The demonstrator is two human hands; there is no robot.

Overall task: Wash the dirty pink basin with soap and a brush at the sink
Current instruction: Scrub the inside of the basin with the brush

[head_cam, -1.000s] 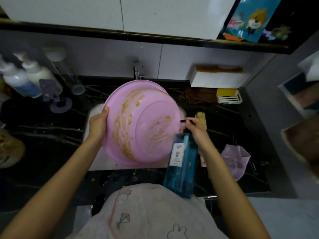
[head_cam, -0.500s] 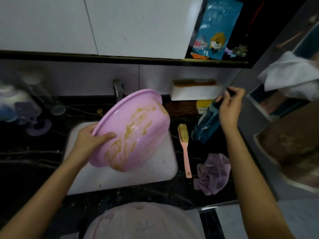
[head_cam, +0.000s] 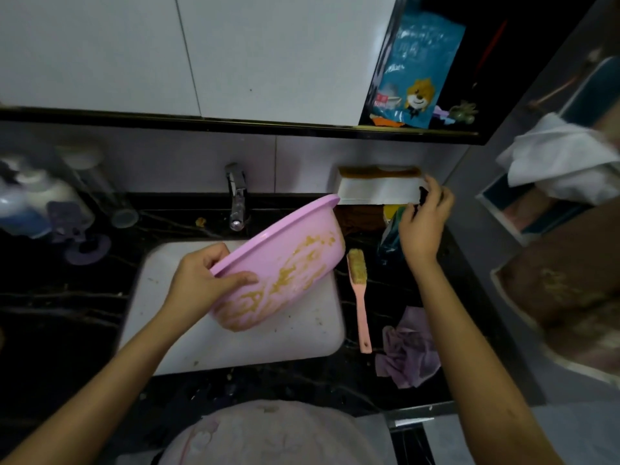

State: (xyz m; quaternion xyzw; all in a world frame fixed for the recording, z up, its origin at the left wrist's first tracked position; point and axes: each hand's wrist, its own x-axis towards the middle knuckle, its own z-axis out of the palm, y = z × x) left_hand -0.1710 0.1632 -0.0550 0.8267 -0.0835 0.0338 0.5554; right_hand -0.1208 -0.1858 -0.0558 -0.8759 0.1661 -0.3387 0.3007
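Two hands busy. Over the sink (head_cam: 235, 344), my left hand (head_cam: 198, 283) grips the rim of the tilted, dirty pink basin (head_cam: 295, 263). The brush (head_cam: 358, 283) lies just right of it, handle toward me, nearer my right hand (head_cam: 422, 226), whose fingers curl round the soap bottle (head_cam: 389, 239).

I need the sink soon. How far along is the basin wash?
Done: little. The pink basin is smeared with yellow-brown grime, and no suds show.
In hand: the left hand grips its rim, tilting it over the sink. The right hand holds the blue soap bottle by its top.
Left: scrubbing with the brush, which lies untouched beside the sink, then rinsing.
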